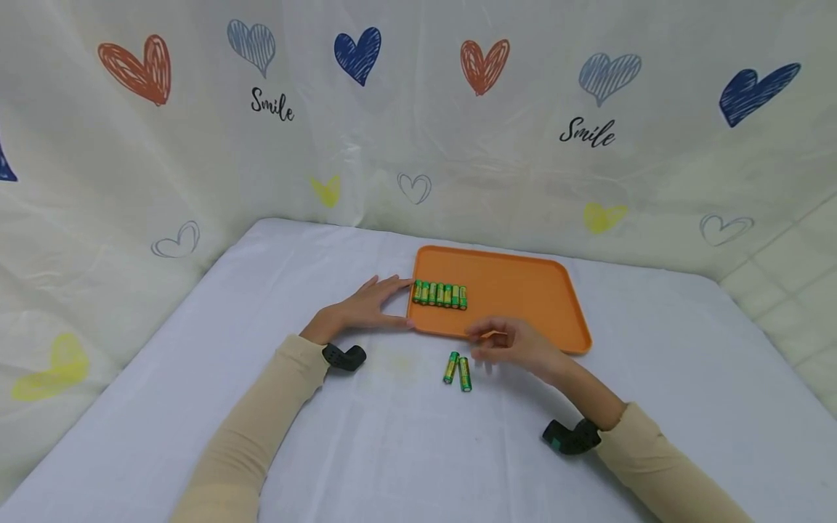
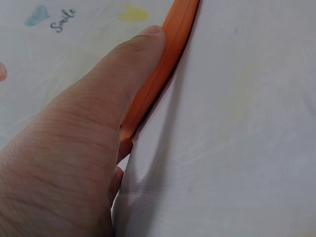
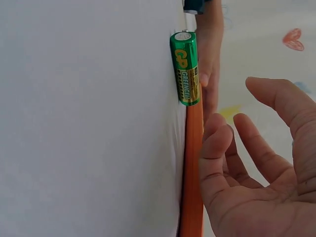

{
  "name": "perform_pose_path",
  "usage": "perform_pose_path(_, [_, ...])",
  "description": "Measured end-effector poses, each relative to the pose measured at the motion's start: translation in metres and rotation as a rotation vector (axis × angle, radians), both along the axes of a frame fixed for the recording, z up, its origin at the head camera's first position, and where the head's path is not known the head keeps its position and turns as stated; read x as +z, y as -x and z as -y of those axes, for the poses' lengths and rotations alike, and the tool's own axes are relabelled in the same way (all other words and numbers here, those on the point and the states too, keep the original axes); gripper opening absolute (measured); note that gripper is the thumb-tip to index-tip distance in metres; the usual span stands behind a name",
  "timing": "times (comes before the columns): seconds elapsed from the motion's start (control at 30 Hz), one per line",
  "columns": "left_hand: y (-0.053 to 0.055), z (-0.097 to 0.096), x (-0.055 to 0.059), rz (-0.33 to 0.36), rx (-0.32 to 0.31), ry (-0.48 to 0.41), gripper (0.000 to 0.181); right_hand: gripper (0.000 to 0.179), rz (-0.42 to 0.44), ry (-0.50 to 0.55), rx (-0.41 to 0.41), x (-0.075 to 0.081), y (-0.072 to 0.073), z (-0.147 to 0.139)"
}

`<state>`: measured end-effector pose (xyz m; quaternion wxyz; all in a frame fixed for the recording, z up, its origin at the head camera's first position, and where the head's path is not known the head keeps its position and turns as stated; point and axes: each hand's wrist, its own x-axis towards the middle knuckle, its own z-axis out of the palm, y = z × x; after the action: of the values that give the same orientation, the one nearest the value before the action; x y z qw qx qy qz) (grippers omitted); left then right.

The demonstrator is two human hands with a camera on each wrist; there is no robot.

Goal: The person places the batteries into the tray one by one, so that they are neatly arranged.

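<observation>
A row of several green batteries lies side by side at the left end of the orange tray. Two more, a left battery and a right battery, lie on the cloth in front of the tray. My left hand rests against the tray's left edge, thumb and fingers spread; in the left wrist view its thumb touches the rim. Just right of the two loose batteries hovers my right hand, fingers loosely bent around nothing. The right wrist view shows one GP battery apart from the fingertips.
A white cloth covers the table. Behind it hangs a pale curtain printed with hearts and "Smile". Each wrist wears a black device, one on the left wrist and one on the right wrist.
</observation>
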<state>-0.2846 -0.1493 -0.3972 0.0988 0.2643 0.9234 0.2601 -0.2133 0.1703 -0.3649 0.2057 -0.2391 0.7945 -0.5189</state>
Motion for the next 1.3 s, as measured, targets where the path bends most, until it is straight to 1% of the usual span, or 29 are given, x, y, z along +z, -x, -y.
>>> perform_pose_path(0.13, [-0.001, 0.000, 0.002, 0.000, -0.002, 0.002, 0.093, 0.047, 0.009, 0.003, 0.032, -0.001, -0.004, 0.000])
perform_pose_path(0.3, [-0.003, 0.000, 0.003, 0.005, 0.001, -0.002, 0.093, 0.048, 0.023, -0.016, 0.051, -0.003, -0.009, 0.003])
perform_pose_path(0.6, [-0.001, 0.001, 0.000, 0.003, -0.005, -0.004, 0.094, 0.051, 0.077, -0.044, 0.081, -0.006, -0.012, 0.006])
perform_pose_path(0.77, [-0.002, 0.001, 0.002, 0.003, -0.003, -0.005, 0.094, 0.055, 0.041, -0.072, 0.098, -0.006, -0.013, 0.006])
perform_pose_path(1.0, [-0.002, 0.000, 0.003, 0.008, -0.007, -0.008, 0.093, 0.057, -0.054, -0.093, 0.141, -0.011, -0.012, 0.006])
perform_pose_path(1.3, [-0.002, 0.000, 0.003, 0.013, -0.002, -0.010, 0.094, 0.054, -0.083, -0.163, 0.127, -0.009, -0.013, 0.011])
